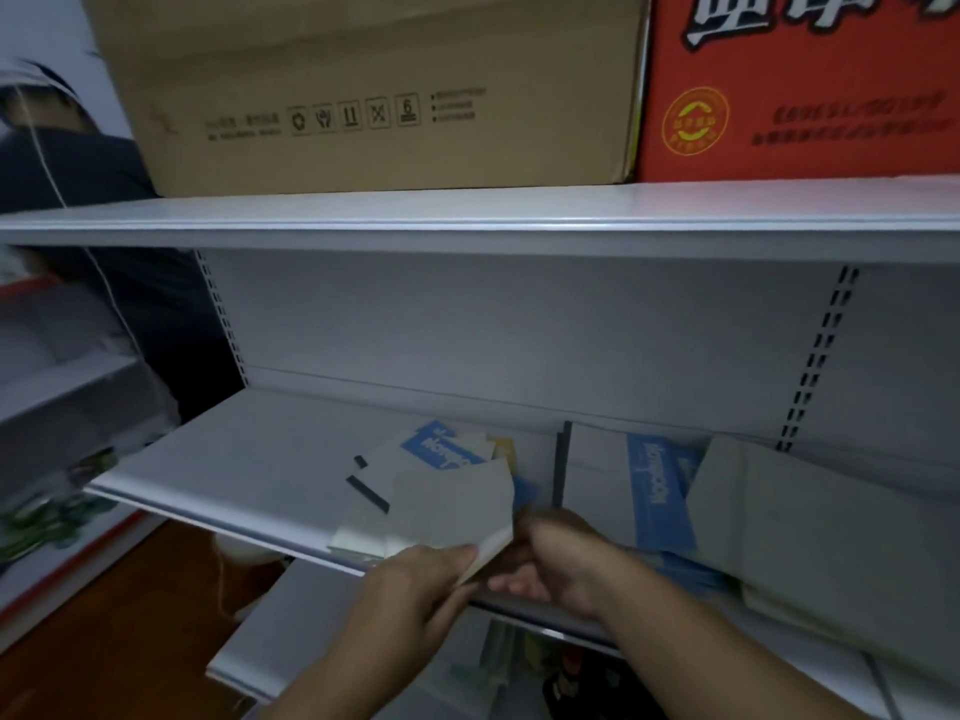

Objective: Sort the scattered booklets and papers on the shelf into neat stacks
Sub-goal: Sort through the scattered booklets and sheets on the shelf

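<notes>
As the left hand (415, 595) grips papers (452, 506), booklet (441, 452) lettering — seemingly — blurs.

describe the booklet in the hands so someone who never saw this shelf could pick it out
Find the white shelf one level below the brown carton. At its front edge, left of the thin dark divider, the left hand pinches a thick booklet, with the right hand beside its corner. Its cover is plain grey-green, while the blue booklet behind it carries white lettering.

"6" on brown carton (374, 90), blue booklet (660, 491) lettering perhaps illegible
</notes>
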Tool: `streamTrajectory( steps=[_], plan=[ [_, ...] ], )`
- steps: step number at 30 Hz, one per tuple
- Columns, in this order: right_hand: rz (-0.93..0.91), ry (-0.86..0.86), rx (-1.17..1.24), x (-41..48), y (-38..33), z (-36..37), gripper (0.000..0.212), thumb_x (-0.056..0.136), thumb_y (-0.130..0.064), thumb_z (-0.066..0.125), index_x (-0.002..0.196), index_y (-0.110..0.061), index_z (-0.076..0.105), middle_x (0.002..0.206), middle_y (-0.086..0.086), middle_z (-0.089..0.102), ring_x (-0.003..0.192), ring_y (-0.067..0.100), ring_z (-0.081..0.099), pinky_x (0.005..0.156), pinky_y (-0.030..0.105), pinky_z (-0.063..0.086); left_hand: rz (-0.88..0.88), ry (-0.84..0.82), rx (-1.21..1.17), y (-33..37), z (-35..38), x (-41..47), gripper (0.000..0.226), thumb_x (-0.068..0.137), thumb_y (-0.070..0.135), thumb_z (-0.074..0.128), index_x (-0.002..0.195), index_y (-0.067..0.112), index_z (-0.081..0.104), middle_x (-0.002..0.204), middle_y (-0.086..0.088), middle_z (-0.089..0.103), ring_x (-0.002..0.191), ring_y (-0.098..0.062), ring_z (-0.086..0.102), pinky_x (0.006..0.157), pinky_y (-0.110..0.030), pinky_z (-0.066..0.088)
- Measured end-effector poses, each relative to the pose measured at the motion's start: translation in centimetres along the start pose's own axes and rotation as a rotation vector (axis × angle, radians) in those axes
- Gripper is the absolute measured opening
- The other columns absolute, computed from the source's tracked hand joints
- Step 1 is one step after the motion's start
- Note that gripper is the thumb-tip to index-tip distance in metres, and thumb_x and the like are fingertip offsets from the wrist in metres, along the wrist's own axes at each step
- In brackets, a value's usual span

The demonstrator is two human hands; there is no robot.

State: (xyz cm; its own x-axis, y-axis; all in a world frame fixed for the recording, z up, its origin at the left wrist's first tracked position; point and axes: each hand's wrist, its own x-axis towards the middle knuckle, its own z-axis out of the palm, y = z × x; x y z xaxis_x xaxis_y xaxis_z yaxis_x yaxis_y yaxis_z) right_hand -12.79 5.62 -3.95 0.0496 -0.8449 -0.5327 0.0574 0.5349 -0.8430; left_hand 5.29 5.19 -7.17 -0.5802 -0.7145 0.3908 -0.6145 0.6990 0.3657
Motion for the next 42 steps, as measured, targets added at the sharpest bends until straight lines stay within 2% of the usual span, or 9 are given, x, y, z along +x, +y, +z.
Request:
streamTrajectory(
  steps=[5,9,12,17,22,25,29,33,42],
  plan=[
    [-0.104,0.084,-0.101,-2.0,-1.2,-2.8,0.021,0.091,-0.017,0.05,0.109,-0.011,0.061,0.081,0.008,0.068,0.066,0.02,0.064,0.053,0.025,0.051,0.164,0.077,0.025,1.8,0.0,2.2,0.036,0.09,0.052,0.041,0.098,0.029,0.068,0.085,0.015,0.074,0.072,-0.004,0.065,0.064,-0.015,0.047],
    [-0.288,0.236,-0.16,-5.9,-1.2,-8.7,0.033,0.086,0.001,0.052,0.109,-0.02,0.061,0.091,0.001,0.066,0.075,0.018,0.061,0.057,0.021,0.048,-0.132,0.137,0.01,1.3,1.0,5.0,0.042,0.075,0.053,0.041,0.091,0.026,0.069,0.089,0.001,0.075,0.08,-0.019,0.07,0.064,-0.024,0.052],
    [-0.343,0.448,0.021,-9.4,0.0,-14.5,0.031,0.089,-0.003,0.051,0.114,-0.02,0.06,0.097,0.005,0.065,0.081,0.022,0.06,0.066,0.028,0.048,-0.228,-0.194,0.316,-1.8,3.7,6.2,0.071,0.063,0.059,0.043,0.103,0.006,0.069,0.103,-0.021,0.07,0.089,-0.039,0.068,0.07,-0.045,0.056],
    [-0.307,0.722,0.166,-12.6,3.0,-21.8,0.029,0.092,-0.008,0.049,0.117,-0.019,0.059,0.101,0.003,0.065,0.087,0.021,0.06,0.071,0.033,0.05,-0.146,-0.31,0.439,-1.1,3.4,5.7,0.056,0.064,0.053,0.038,0.086,0.013,0.07,0.081,-0.009,0.07,0.074,-0.03,0.07,0.057,-0.032,0.055],
    [-0.083,0.807,-0.167,-12.9,5.2,-23.9,0.033,0.09,-0.016,0.059,0.116,0.004,0.06,0.101,0.017,0.067,0.071,0.022,0.061,0.051,0.02,0.05,-0.301,0.244,0.127,2.5,-0.5,4.8,0.025,0.075,0.007,0.064,0.097,0.014,0.074,0.088,-0.018,0.074,0.074,-0.039,0.07,0.062,-0.039,0.053],
    [0.038,0.898,-0.554,-13.0,5.1,-23.7,0.051,0.087,-0.036,0.06,0.128,-0.006,0.053,0.121,0.013,0.059,0.093,0.025,0.061,0.073,0.028,0.05,-0.092,0.47,0.044,4.0,0.0,6.4,0.031,0.082,0.012,0.05,0.104,0.008,0.07,0.091,-0.013,0.073,0.081,-0.03,0.066,0.065,-0.028,0.047],
    [0.12,0.939,-0.775,-13.5,5.2,-23.3,0.056,0.088,-0.047,0.051,0.135,-0.018,0.046,0.141,0.005,0.048,0.111,0.024,0.054,0.1,0.031,0.039,0.322,0.067,0.14,5.4,5.1,9.8,0.037,0.084,0.021,0.04,0.114,0.019,0.062,0.111,-0.009,0.071,0.098,-0.021,0.067,0.092,-0.027,0.038],
    [0.147,0.987,-0.816,-13.8,5.1,-23.1,0.052,0.087,-0.045,0.054,0.132,-0.021,0.047,0.135,0.007,0.054,0.111,0.026,0.055,0.093,0.032,0.043,0.12,-0.499,0.303,5.0,7.8,10.1,0.088,0.074,0.072,-0.004,0.145,0.028,0.025,0.158,0.003,0.013,0.146,-0.016,0.007,0.117,-0.032,0.0],
    [-0.382,0.546,-0.57,-7.1,1.4,-8.4,0.005,0.084,-0.025,0.059,0.082,-0.024,0.064,0.071,0.001,0.063,0.054,0.008,0.053,0.048,0.015,0.039,-0.212,-0.494,0.342,-5.2,-0.1,3.7,0.129,0.04,0.098,0.012,0.148,0.029,0.012,0.159,0.0,0.007,0.146,-0.02,0.008,0.117,-0.039,0.013]
  ],
)
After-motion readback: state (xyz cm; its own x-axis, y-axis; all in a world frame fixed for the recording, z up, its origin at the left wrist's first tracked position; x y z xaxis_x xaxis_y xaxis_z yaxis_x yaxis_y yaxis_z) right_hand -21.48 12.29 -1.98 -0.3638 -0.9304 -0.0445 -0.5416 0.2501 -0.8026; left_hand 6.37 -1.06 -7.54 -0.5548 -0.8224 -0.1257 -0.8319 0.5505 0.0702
